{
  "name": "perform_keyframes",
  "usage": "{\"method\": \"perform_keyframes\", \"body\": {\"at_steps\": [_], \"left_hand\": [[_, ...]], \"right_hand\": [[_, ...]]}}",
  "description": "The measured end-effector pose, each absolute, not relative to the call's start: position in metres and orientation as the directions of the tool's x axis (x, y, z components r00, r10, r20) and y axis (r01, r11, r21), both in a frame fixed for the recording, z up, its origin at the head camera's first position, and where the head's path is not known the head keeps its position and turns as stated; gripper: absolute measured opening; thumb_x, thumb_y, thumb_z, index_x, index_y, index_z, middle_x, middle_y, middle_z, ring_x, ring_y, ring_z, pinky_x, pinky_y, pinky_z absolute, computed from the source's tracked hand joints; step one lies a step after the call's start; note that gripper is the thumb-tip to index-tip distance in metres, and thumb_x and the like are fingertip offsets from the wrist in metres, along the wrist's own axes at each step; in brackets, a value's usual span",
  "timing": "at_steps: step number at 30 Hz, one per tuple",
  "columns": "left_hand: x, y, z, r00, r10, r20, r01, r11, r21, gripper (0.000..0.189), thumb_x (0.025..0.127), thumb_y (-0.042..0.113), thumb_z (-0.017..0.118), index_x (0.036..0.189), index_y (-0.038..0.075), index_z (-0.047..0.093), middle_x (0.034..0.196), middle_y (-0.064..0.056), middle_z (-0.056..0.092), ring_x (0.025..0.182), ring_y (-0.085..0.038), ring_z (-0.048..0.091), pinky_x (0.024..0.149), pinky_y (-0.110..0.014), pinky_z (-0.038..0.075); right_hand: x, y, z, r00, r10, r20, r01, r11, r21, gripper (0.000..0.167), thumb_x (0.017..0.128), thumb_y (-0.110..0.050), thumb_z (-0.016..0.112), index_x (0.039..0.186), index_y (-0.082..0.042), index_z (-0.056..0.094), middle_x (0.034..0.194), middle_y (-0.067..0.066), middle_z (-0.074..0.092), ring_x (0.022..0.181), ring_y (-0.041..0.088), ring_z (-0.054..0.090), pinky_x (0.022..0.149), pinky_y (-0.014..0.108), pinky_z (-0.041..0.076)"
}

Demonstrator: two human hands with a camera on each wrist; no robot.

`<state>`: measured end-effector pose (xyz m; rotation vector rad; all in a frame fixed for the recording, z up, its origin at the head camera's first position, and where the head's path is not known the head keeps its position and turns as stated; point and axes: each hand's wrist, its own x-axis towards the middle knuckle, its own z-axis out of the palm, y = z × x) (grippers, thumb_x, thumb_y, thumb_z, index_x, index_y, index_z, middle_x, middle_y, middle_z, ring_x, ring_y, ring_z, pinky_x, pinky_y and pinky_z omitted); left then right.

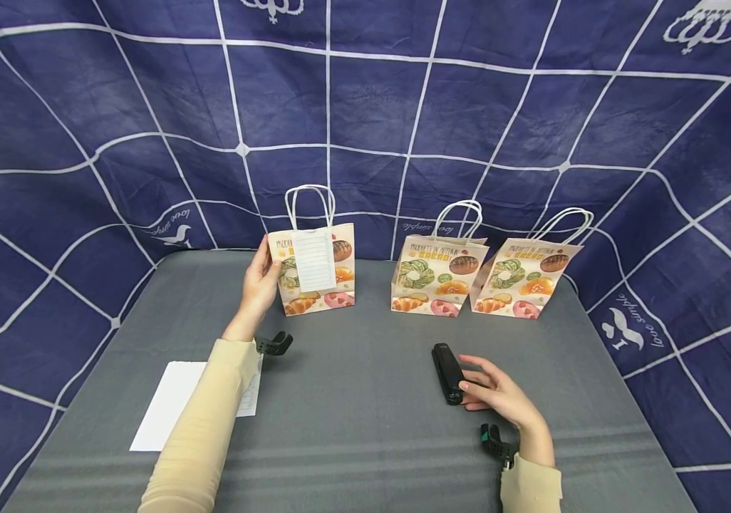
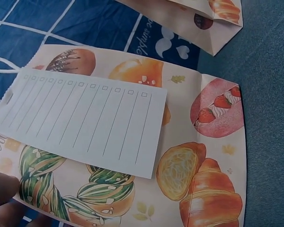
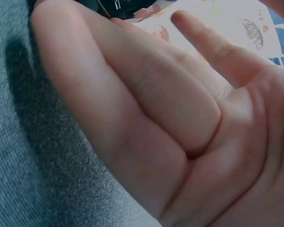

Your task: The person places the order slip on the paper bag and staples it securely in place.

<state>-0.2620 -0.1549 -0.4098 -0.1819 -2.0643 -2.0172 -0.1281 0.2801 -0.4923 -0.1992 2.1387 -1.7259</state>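
A printed paper bag (image 1: 343, 285) with white twisted handles stands at the left. My left hand (image 1: 260, 286) pinches its left side edge, with the thumb (image 2: 4, 183) on the printed front. A white lined slip with small checkboxes (image 2: 99, 118) hangs over the front of this bag, its top end at the bag's upper edge. On the right, a black stapler (image 1: 447, 374) lies on the table. Beside it my right hand (image 1: 496, 390) rests with fingers extended toward its right side; in the right wrist view the thumb (image 3: 203, 38) is spread away from the fingers.
Two matching paper bags, a middle one (image 1: 429, 278) and a right one (image 1: 526, 281), stand side by side at the back. White paper sheets (image 1: 163, 406) lie at the left, partly under my left forearm. A blue checked curtain (image 1: 365, 100) closes off the grey table (image 1: 353, 413).
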Motion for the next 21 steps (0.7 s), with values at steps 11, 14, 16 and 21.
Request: {"method": "perform_keyframes", "body": {"at_steps": [11,14,16,21], "left_hand": [[-0.264,-0.164,-0.435,-0.959,-0.115,0.258,0.256,0.036,0.966,0.055,0.097,-0.005,0.042,0.146,-0.004,0.018,0.15,-0.021,0.022,0.139,-0.027,0.022,0.113,-0.035,0.016],[-0.26,-0.166,-0.439,-0.956,-0.121,0.268,0.264,0.049,0.963,0.055,0.096,-0.004,0.043,0.146,-0.003,0.02,0.15,-0.021,0.023,0.138,-0.028,0.022,0.113,-0.037,0.016],[-0.256,-0.167,-0.441,-0.955,-0.126,0.27,0.265,0.051,0.963,0.054,0.096,-0.004,0.044,0.146,-0.003,0.022,0.15,-0.02,0.024,0.138,-0.028,0.024,0.112,-0.037,0.016],[-0.245,-0.17,-0.444,-0.957,-0.142,0.254,0.251,0.038,0.967,0.053,0.095,-0.004,0.046,0.145,-0.004,0.025,0.149,-0.019,0.028,0.136,-0.03,0.027,0.111,-0.04,0.02]], "right_hand": [[-0.128,0.279,-0.492,-0.905,-0.29,-0.312,0.219,0.31,-0.925,0.067,0.093,-0.022,0.061,0.143,0.004,0.025,0.132,0.035,0.042,0.082,0.034,0.067,0.067,0.041,0.056],[-0.128,0.279,-0.493,-0.908,-0.287,-0.305,0.209,0.318,-0.925,0.066,0.093,-0.022,0.061,0.143,0.003,0.025,0.133,0.035,0.042,0.083,0.034,0.067,0.068,0.04,0.055],[-0.128,0.278,-0.493,-0.912,-0.286,-0.294,0.197,0.324,-0.925,0.066,0.093,-0.022,0.061,0.142,0.004,0.026,0.132,0.035,0.042,0.083,0.033,0.067,0.068,0.039,0.055],[-0.128,0.278,-0.491,-0.926,-0.275,-0.257,0.162,0.326,-0.931,0.063,0.092,-0.021,0.061,0.141,0.004,0.03,0.131,0.036,0.043,0.086,0.032,0.067,0.071,0.037,0.055]]}}
